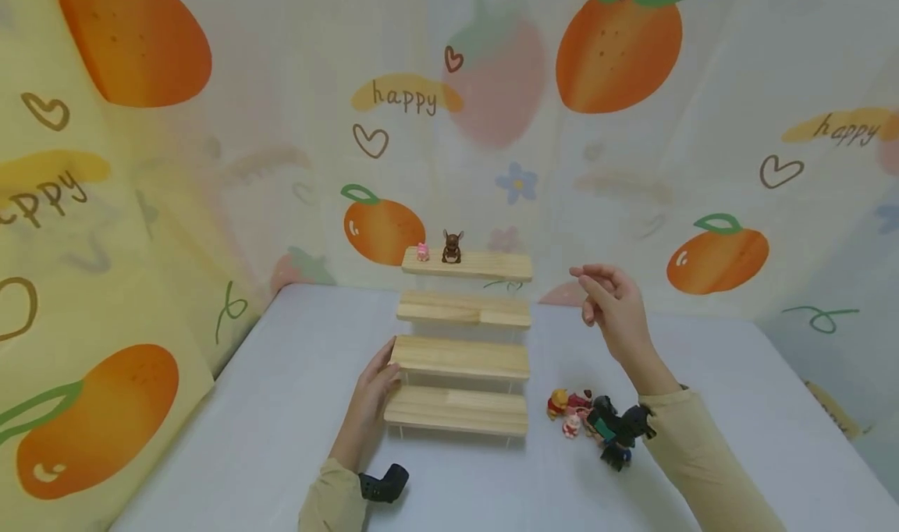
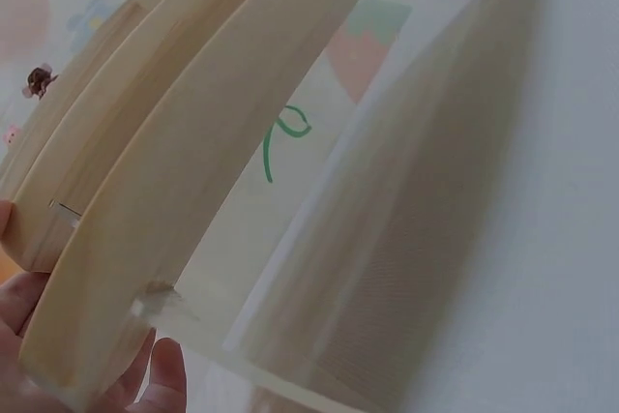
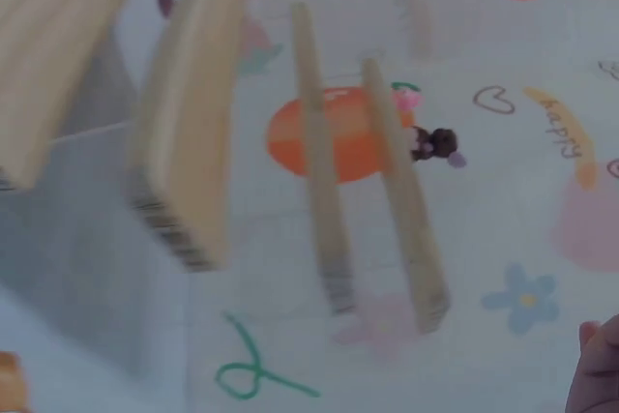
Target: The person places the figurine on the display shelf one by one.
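A stepped display rack with several wooden boards [image 1: 460,356] on clear supports stands in the middle of the table. My left hand [image 1: 372,391] holds its left side, fingers around the end of a lower board [image 2: 126,210] in the left wrist view. On the top board sit a small pink figurine [image 1: 422,252] and a brown big-eared figurine [image 1: 453,247]. To the right of the rack my right hand [image 1: 614,306] is raised in the air, fingers loosely bent, nothing seen between them. In the right wrist view only a bit of that hand [image 3: 598,369] shows at the edge.
Several small figurines lie in a heap right of the rack, among them a yellow bear in red [image 1: 558,402] and a pale one [image 1: 572,425]. The black right wrist camera [image 1: 625,430] partly covers them. A fruit-printed cloth [image 1: 520,103] hangs behind the white table [image 1: 281,407].
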### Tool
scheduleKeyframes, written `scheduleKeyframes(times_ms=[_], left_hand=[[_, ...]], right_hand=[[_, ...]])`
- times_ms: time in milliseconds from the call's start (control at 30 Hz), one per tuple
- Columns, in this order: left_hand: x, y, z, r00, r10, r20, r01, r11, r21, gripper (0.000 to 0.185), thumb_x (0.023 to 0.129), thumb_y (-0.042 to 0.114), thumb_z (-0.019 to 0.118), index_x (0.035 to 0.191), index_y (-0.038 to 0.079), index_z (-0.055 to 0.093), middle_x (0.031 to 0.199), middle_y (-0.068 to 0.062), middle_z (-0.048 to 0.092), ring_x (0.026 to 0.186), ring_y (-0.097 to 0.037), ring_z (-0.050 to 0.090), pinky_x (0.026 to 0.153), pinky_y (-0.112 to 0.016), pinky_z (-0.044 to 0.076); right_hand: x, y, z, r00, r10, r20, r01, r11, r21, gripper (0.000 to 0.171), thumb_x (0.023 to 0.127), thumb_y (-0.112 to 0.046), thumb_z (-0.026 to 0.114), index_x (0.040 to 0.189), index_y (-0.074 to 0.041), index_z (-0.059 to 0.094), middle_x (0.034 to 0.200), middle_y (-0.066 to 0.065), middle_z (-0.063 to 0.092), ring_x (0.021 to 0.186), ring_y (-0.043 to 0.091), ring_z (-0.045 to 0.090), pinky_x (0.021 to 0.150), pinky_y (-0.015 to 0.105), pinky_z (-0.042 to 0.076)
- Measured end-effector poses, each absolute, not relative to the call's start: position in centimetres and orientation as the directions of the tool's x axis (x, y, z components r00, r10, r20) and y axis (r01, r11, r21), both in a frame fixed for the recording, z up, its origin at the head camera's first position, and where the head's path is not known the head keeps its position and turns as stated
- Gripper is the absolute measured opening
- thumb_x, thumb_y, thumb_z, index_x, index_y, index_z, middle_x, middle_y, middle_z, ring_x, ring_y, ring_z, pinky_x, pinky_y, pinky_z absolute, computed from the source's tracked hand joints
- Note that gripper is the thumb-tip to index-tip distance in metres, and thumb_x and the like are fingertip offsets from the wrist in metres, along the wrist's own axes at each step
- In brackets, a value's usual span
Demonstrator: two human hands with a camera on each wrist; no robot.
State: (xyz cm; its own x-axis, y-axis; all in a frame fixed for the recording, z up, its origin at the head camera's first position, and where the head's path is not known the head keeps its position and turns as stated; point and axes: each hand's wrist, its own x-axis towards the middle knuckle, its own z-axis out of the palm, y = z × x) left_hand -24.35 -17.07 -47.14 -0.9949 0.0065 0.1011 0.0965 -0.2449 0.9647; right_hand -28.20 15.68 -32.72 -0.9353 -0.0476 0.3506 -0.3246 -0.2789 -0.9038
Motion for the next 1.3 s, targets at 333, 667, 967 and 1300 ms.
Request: scheduleKeyframes(times_ms=[333,667,967,1300], left_hand=[[-24.4,-17.0,-47.0,-0.996,0.007,0.085,0.082,-0.221,0.972,0.053,0.092,0.012,0.046,0.140,0.000,0.025,0.144,-0.015,0.021,0.127,-0.027,0.024,0.097,-0.042,0.026],[-24.3,-17.5,-46.9,-0.995,0.012,0.099,0.093,-0.240,0.966,0.056,0.092,0.015,0.047,0.140,-0.001,0.022,0.145,-0.015,0.018,0.129,-0.026,0.019,0.101,-0.043,0.021],[-24.6,-17.3,-47.1,-0.994,-0.005,0.111,0.109,-0.239,0.965,0.057,0.091,0.016,0.049,0.139,-0.002,0.024,0.144,-0.016,0.019,0.130,-0.028,0.018,0.100,-0.043,0.023],[-24.5,-16.8,-47.2,-0.992,0.012,0.125,0.118,-0.253,0.960,0.055,0.092,0.012,0.047,0.139,-0.004,0.022,0.144,-0.017,0.018,0.131,-0.027,0.014,0.102,-0.044,0.018]], right_hand=[[-25.2,18.4,-38.3,-0.969,-0.066,0.236,-0.225,-0.146,-0.963,0.016,0.093,-0.010,0.049,0.103,0.002,0.049,0.096,-0.003,0.064,0.045,0.008,0.043,0.042,0.016,0.040],[-23.0,19.4,-41.8,-0.987,-0.058,0.150,-0.144,-0.093,-0.985,0.027,0.093,-0.013,0.049,0.107,0.009,0.043,0.098,-0.002,0.064,0.045,0.007,0.043,0.040,0.016,0.037],[-21.2,19.4,-44.5,-0.996,-0.080,0.038,-0.047,0.103,-0.994,0.034,0.087,-0.011,0.058,0.114,0.009,0.047,0.110,0.013,0.057,0.044,0.009,0.044,0.041,0.021,0.041],[-20.3,18.8,-45.9,-0.993,-0.112,0.044,-0.093,0.490,-0.867,0.045,0.074,0.003,0.068,0.117,0.005,0.053,0.080,0.017,0.061,0.037,0.011,0.045,0.035,0.023,0.041]])
